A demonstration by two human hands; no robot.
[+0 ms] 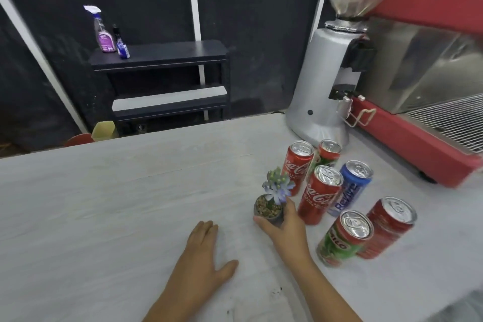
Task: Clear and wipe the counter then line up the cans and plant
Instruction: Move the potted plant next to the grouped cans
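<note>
The right hand [283, 227] has its grip closed around the small potted plant [271, 206], which stands on the table [104, 204] at 9 o'clock of six cans [342, 196], just beside them. The left hand [201, 256] lies flat and open on the table, at 8 o'clock of the plant, holding nothing.

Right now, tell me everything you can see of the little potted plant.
The potted plant stands upright on the pale counter, just left of the cluster of cans. It has a small, dark round pot topped with brownish gravel, a green stem with buds and pale blue-violet flowers. The right hand wraps the pot from the near side, thumb on its left, fingers on its right. No can touches it, as far as the view shows.
</note>
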